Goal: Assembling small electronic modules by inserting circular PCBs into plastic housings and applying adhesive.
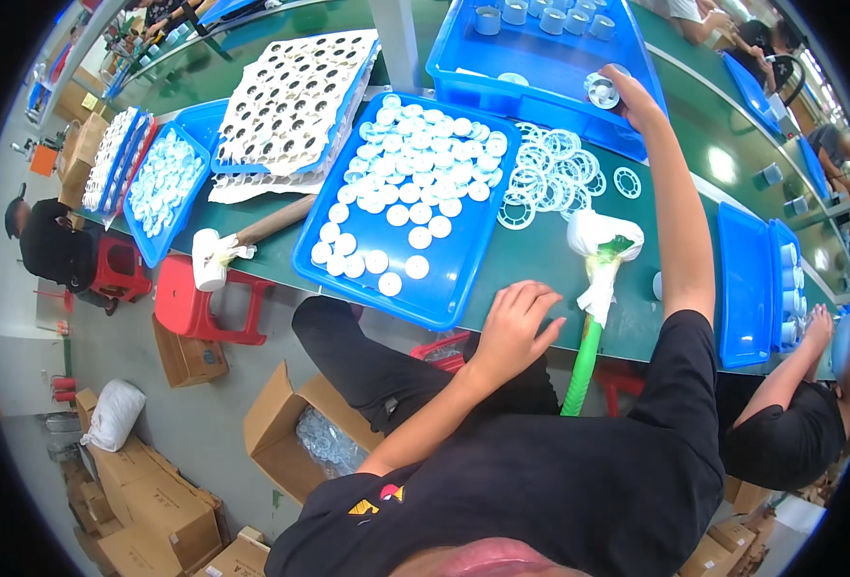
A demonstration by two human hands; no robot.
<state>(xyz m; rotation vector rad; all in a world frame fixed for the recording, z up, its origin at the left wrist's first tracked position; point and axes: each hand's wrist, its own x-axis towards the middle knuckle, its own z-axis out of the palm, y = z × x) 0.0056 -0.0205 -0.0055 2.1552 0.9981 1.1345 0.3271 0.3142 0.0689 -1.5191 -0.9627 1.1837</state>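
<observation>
My right hand (635,101) reaches out to the right side of a blue bin (540,82). Its fingers are closed round a short white cylindrical part (602,91) whose round end shows. At the table's front edge rests my left hand (516,332), empty, with thumb and fingers loosely apart. Just right of it lies a mallet (603,240) with a wrapped white head and green handle. Many round white discs (411,213) lie in a shallow blue tray (425,300) ahead of my left hand. Between tray and bin, flat white rings (552,173) are piled on the green table.
Several white cups (552,21) stand inside the bin. A second mallet (212,260), an egg-carton-like tray stack (295,101) and another disc-filled blue tray (161,197) are at left. An open carton (281,433) and red stool (189,303) stand below. A co-worker (790,433) sits at right.
</observation>
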